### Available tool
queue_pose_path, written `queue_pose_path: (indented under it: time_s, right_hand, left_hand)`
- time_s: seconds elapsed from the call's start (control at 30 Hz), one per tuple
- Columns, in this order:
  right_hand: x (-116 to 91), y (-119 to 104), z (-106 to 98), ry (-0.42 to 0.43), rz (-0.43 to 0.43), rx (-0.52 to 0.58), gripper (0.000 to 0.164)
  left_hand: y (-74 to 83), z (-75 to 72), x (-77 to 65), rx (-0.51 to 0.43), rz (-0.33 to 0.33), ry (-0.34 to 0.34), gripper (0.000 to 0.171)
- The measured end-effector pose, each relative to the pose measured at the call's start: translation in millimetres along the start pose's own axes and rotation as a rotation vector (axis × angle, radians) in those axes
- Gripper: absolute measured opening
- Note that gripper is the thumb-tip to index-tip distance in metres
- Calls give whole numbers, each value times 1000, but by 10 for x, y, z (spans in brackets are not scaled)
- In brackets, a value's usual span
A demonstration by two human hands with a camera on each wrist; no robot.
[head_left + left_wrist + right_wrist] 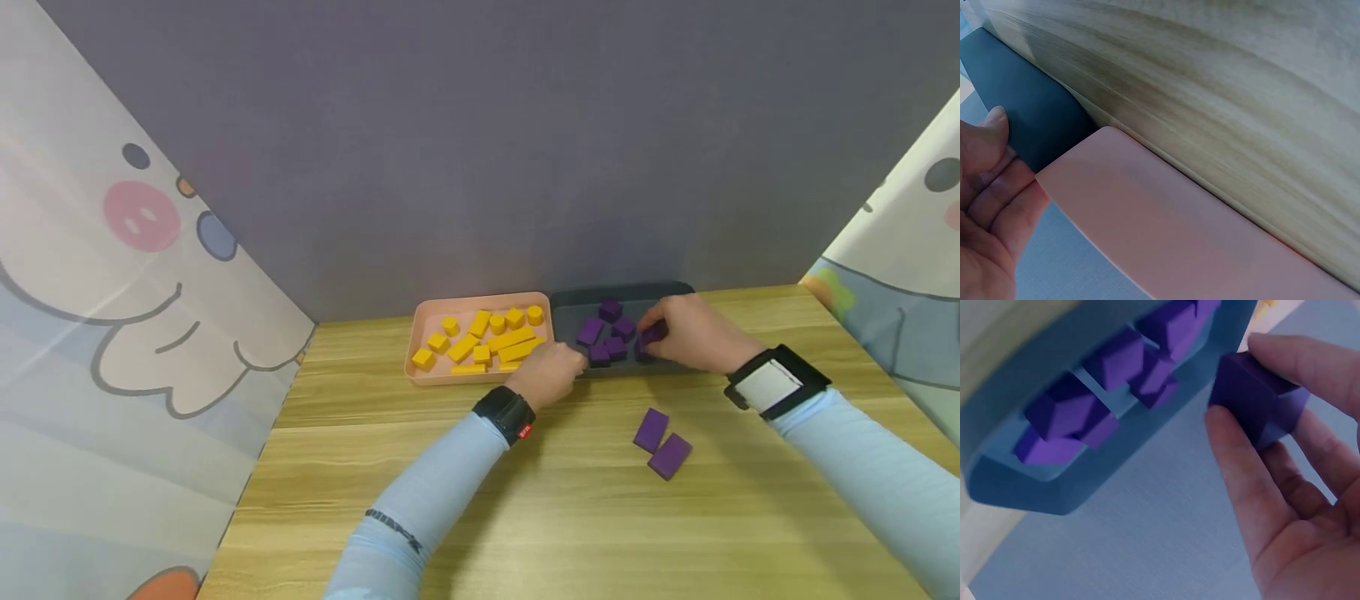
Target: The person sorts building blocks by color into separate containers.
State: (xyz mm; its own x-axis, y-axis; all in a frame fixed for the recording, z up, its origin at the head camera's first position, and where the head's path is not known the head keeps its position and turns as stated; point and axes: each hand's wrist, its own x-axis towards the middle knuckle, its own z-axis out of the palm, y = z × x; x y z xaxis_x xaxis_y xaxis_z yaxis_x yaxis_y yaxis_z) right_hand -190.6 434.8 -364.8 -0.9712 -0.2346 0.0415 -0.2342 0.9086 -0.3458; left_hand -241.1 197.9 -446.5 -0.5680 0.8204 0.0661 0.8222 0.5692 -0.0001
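My right hand (696, 335) pinches a dark purple block (1250, 394) between thumb and fingers, over the right part of the dark tray (573, 298). Several other purple blocks (590, 331) lie in that tray. My left hand (546, 372) is at the tray's front left corner, where it meets the pink tray. The left wrist view shows the thumb (999, 119) on the dark tray's outer wall and the fingers behind its rim, so the hand grips this edge. Parts of the fingers are hidden behind the wall.
Several yellow blocks (511, 337) of mixed shapes lie in the pink tray (442, 380), left of the dark one. Two flat purple blocks (670, 456) lie on the wooden table (585, 533) in front. A grey wall (480, 150) rises behind the trays.
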Motion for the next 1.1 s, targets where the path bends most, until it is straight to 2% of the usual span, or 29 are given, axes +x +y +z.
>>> queue_pose_path:
  time_s: [0.2,0.77,0.97,1.1]
  right_hand:
    - [239,69,-47,13,43,7,28]
    - [740,543,156,109,99,12,32]
    - [882,616,297,83,133,-11,33]
    - [918,649,348,53,151,-18,33]
  left_hand:
    - [-10,27,1,40,26,17,18]
    - [25,23,-5,63,14,7,18]
    - [26,47,-6,67,16,0,18]
    - [17,68,-3,79,30,25,18]
